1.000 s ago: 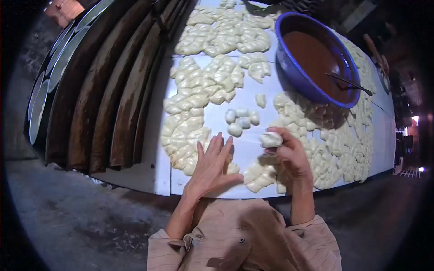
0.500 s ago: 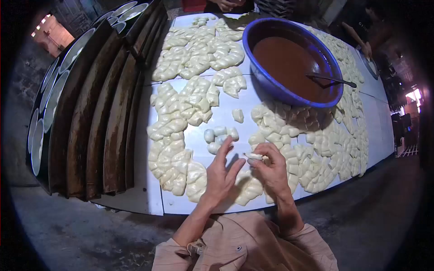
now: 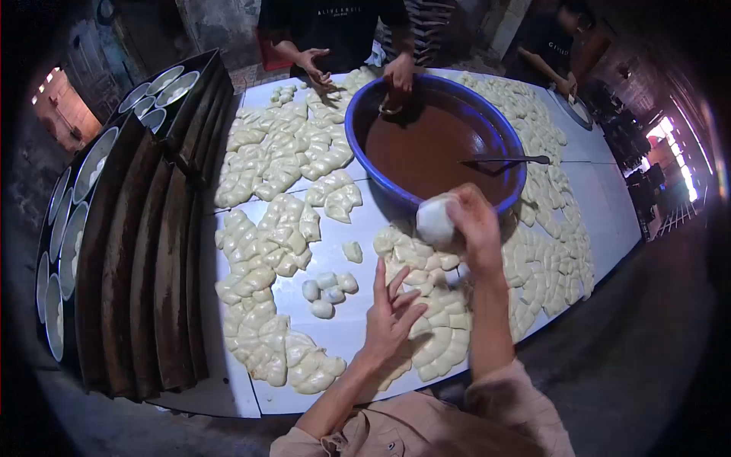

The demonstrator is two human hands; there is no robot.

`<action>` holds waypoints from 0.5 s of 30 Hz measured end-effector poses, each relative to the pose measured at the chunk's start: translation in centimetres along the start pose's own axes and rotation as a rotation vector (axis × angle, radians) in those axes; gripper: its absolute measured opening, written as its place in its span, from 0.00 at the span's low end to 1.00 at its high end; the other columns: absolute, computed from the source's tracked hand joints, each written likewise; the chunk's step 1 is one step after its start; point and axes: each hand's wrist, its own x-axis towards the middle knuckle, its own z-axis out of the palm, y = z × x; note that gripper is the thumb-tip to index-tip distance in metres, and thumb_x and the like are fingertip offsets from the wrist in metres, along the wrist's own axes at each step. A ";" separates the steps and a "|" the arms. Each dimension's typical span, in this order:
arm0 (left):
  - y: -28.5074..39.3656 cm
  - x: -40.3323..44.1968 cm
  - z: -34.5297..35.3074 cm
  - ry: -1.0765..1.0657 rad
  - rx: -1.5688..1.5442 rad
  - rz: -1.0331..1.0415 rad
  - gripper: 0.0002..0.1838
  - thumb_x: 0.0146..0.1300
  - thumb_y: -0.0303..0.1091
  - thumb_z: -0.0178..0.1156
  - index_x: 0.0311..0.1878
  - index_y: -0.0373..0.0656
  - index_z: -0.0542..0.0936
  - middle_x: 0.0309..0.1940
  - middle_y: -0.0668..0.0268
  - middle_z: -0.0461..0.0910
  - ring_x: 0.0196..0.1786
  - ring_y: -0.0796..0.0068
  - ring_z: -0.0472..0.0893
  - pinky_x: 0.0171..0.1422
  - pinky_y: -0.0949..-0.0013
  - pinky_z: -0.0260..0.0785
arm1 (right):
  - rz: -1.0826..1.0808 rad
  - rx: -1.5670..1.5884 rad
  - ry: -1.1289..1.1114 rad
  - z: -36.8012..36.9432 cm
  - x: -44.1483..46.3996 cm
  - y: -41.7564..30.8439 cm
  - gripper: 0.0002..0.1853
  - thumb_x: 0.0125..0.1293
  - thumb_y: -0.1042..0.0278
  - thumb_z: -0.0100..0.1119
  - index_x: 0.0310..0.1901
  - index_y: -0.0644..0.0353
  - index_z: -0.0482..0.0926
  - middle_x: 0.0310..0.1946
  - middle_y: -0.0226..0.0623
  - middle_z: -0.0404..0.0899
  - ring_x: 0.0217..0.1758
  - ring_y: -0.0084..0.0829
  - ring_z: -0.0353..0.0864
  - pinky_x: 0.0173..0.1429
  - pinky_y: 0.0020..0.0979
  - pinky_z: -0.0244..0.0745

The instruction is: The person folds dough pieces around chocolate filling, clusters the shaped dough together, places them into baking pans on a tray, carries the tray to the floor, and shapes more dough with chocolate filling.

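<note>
My right hand (image 3: 478, 221) is raised beside the near rim of the blue basin (image 3: 426, 199). Its fingers grip a smooth white piece of dough (image 3: 436, 220), slightly blurred. Lower and to the left, my left hand (image 3: 387, 324) hovers with fingers apart, holding nothing, by the pale, glossy dough pieces (image 3: 438, 335) spread over the table. A small cluster of rounded whitish dough lumps (image 3: 330, 292) lies to its left, with a single dough piece (image 3: 352, 252) just beyond. Brown liquid (image 3: 422, 152) fills much of the basin, and a dark-handled utensil (image 3: 506, 160) rests in it.
Long rusty metal troughs (image 3: 145, 274) and round pans (image 3: 76, 244) stack along the left side. Across the white table (image 3: 293, 411), a co-worker's hand (image 3: 399, 74) holds a dough loop in the basin. Another person (image 3: 548, 53) stands at far right near a round tray (image 3: 576, 114).
My right hand has risen from the table toward the basin with the dough. My left hand has shifted slightly away from the lumps. A co-worker's hand now reaches into the basin; the view has tilted up.
</note>
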 end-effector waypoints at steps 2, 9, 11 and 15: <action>1.2 0.0 -1.4 0.017 0.064 -0.068 0.50 0.69 0.30 0.64 0.82 0.47 0.39 0.67 0.41 0.70 0.53 0.68 0.84 0.54 0.66 0.81 | 0.152 -0.267 -0.023 -2.3 4.7 -0.7 0.09 0.72 0.64 0.58 0.43 0.61 0.76 0.35 0.30 0.79 0.39 0.19 0.78 0.45 0.24 0.74; 2.1 -0.2 -4.5 0.041 0.262 -0.199 0.34 0.71 0.35 0.62 0.76 0.42 0.62 0.57 0.55 0.82 0.46 0.74 0.86 0.46 0.73 0.79 | 0.253 -1.109 -0.549 -6.2 11.1 4.6 0.17 0.64 0.57 0.58 0.44 0.62 0.82 0.41 0.41 0.84 0.43 0.40 0.83 0.52 0.40 0.75; 1.8 -0.3 -5.0 0.011 0.271 -0.223 0.31 0.71 0.36 0.62 0.74 0.42 0.66 0.55 0.56 0.83 0.46 0.74 0.87 0.45 0.73 0.79 | 0.274 -1.105 -0.542 -5.5 11.2 4.3 0.14 0.67 0.60 0.59 0.44 0.63 0.81 0.38 0.39 0.84 0.39 0.36 0.83 0.48 0.36 0.77; 2.3 0.0 -4.7 -0.025 0.370 -0.211 0.26 0.72 0.41 0.62 0.69 0.43 0.72 0.53 0.57 0.85 0.46 0.71 0.88 0.46 0.69 0.79 | 0.539 -0.012 -0.344 -4.3 10.1 1.1 0.06 0.72 0.67 0.60 0.41 0.59 0.76 0.32 0.29 0.77 0.32 0.19 0.79 0.37 0.25 0.78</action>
